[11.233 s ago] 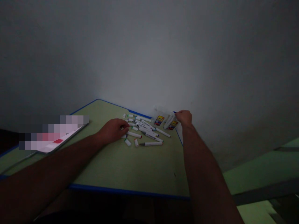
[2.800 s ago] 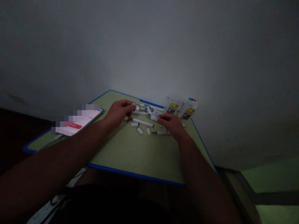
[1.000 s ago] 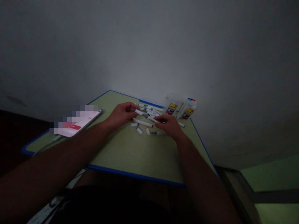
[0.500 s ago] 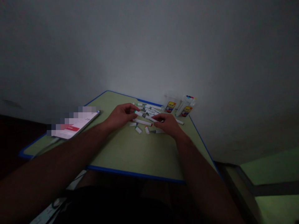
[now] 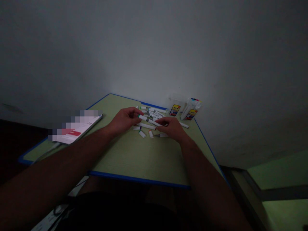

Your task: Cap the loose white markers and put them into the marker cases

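Fingers of my left hand pinch a white marker cap with a green end. My right hand grips the white barrel of a marker, whose grey neck points left toward that cap. Cap and neck are in line and very close; whether they touch I cannot tell. Just below lies another white marker with a red end. Loose caps with a green end and an orange end rest nearer to me. Beside them, an uncapped marker is partly under my right hand.
Several white markers lie in a pile behind my hands. Two clear plastic cases with yellow labels stand at the back right by the wall. A tablet-like device with a lit screen and cable sits left on the blue-edged table.
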Tool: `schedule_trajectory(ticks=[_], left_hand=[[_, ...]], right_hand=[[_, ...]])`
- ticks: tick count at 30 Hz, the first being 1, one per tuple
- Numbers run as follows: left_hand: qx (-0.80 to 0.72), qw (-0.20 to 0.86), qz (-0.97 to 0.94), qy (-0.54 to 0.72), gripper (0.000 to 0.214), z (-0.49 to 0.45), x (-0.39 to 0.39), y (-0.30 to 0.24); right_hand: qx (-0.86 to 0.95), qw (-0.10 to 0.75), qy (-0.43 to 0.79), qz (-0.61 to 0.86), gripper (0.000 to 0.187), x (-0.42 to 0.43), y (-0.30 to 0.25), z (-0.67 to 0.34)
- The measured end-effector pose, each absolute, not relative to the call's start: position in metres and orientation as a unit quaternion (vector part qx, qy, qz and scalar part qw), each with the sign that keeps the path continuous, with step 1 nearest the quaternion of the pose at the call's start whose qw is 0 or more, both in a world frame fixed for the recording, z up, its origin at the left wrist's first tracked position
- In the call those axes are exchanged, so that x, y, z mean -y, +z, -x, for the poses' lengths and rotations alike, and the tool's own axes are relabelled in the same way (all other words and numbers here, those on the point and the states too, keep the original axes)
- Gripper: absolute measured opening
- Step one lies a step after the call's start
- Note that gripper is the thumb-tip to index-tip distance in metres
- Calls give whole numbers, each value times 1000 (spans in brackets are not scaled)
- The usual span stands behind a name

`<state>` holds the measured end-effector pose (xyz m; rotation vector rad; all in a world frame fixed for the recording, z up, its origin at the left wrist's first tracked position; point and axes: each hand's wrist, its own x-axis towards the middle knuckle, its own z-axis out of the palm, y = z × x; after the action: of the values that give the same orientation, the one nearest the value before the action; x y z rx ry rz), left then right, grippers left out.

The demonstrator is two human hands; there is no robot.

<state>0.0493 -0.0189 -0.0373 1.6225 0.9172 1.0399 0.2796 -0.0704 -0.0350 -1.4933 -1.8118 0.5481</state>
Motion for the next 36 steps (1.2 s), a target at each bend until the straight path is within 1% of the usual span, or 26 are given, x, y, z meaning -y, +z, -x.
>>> schedule_trajectory(ticks=[7, 31, 36], left_hand=[[-377, 481, -670, 421, 24, -50, 21, -36], [-377, 487, -669, 416, 26, -47, 16, -40], [-395, 469, -677, 408, 25, -47, 17, -38]], right_hand=[[701, 349, 211, 585, 31, 71, -34, -279], [690, 391, 211, 571, 27, 69, -35, -279], [689, 387, 209, 576, 24, 70, -32, -278]])
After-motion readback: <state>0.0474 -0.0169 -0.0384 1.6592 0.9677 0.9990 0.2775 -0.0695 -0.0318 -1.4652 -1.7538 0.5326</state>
